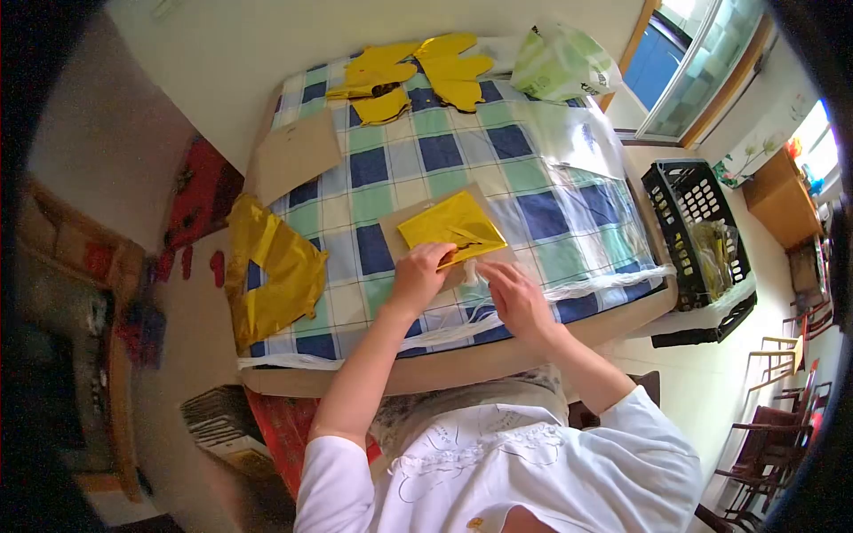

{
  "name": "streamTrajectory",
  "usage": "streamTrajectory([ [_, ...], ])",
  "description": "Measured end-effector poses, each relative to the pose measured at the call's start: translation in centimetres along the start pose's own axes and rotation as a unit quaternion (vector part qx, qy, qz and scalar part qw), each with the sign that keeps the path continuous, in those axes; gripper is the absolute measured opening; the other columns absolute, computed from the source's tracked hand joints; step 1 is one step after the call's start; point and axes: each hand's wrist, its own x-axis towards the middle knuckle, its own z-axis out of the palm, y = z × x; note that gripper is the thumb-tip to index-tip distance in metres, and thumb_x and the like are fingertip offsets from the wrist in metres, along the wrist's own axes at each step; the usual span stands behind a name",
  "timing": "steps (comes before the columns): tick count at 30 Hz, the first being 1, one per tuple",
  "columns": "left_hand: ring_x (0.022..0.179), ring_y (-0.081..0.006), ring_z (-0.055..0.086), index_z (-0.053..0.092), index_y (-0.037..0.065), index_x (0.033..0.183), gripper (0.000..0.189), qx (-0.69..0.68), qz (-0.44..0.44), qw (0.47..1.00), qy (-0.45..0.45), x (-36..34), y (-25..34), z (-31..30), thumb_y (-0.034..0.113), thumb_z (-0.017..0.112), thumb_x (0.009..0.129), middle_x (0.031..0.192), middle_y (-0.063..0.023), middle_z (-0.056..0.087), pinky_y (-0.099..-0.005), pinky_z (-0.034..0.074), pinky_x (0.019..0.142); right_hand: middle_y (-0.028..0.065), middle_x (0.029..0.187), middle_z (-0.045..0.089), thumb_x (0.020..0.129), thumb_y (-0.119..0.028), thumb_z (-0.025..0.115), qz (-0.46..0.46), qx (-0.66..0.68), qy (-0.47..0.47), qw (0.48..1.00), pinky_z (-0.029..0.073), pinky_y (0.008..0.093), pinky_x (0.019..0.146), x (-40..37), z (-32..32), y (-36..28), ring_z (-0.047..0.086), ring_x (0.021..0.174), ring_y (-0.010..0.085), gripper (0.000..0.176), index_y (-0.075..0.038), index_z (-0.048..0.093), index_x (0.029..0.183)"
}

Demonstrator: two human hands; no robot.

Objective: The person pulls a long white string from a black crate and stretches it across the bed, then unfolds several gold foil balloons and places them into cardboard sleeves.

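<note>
A folded gold foil balloon (pixel 451 224) lies flat on a piece of grey-brown cardboard (pixel 391 233) near the front of the covered table. My left hand (pixel 419 277) is closed at the balloon's near edge, with thumb and fingers pinched on the foil. Beside it, my right hand (pixel 517 298) rests with its fingers stretched toward the cardboard's near right part. A small whitish piece (pixel 471 272) sits at those fingertips; its kind is too small to make out. Another flat gold foil balloon (pixel 275 282) with a gap in it spreads over the left front corner.
More gold foil balloons (pixel 453 73) lie at the back of the checked cloth (pixel 440 153). A second cardboard sheet (pixel 298 158) is at the left. A green-and-white plastic bag (pixel 565 64) stands at the back right. Black crates (pixel 697 233) with clear-wrapped contents stand off the right edge.
</note>
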Motion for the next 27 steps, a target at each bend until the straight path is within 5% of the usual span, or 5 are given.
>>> streamTrajectory([
  [2, 0.086, -0.0268, 0.063, 0.064, 0.007, 0.097, 0.024, 0.004, -0.001, 1.000, 0.001, -0.2, 0.1, 0.0, 0.009, 0.068, 0.074, 0.093, -0.0094, 0.067, -0.0362, 0.051, 0.074, 0.0131, 0.120, 0.056, 0.082, -0.003, 0.052, -0.015, -0.038, -0.063, 0.997, 0.043, 0.0415, 0.092, -1.5, -0.1, 0.0, 0.050, 0.113, 0.0314, 0.040, -0.004, 0.053, 0.122],
  [5, 0.088, -0.0288, 0.063, 0.064, 0.006, 0.100, 0.025, -0.014, -0.013, 1.000, -0.014, 0.0, -0.1, 0.2, 0.011, 0.068, 0.076, 0.096, -0.0118, 0.067, -0.0374, 0.051, 0.077, 0.0107, 0.125, 0.052, 0.083, -0.008, 0.051, -0.093, -0.173, -0.037, 0.980, 0.035, 0.0435, 0.100, -1.6, 1.3, 1.2, 0.044, 0.120, 0.0279, 0.042, -0.003, 0.051, 0.124],
  [8, 0.089, -0.0286, 0.063, 0.064, 0.006, 0.099, 0.025, -0.013, -0.005, 1.000, -0.013, -0.1, -0.2, 0.2, 0.010, 0.068, 0.075, 0.095, -0.0115, 0.067, -0.0371, 0.051, 0.077, 0.0111, 0.127, 0.049, 0.084, -0.013, 0.050, -0.117, -0.171, -0.039, 0.977, 0.029, 0.0445, 0.105, -0.4, 2.3, 1.6, 0.042, 0.121, 0.0269, 0.044, 0.000, 0.048, 0.127],
  [27, 0.088, -0.0288, 0.062, 0.065, 0.009, 0.097, 0.022, 0.008, -0.013, 1.000, 0.008, -0.1, 0.0, 0.5, 0.010, 0.065, 0.075, 0.093, -0.0090, 0.066, -0.0385, 0.050, 0.076, 0.0156, 0.122, 0.050, 0.081, -0.010, 0.057, -0.086, -0.110, 0.005, 0.990, 0.031, 0.0441, 0.105, 1.3, 2.9, 0.4, 0.043, 0.119, 0.0329, 0.041, -0.001, 0.050, 0.120],
])
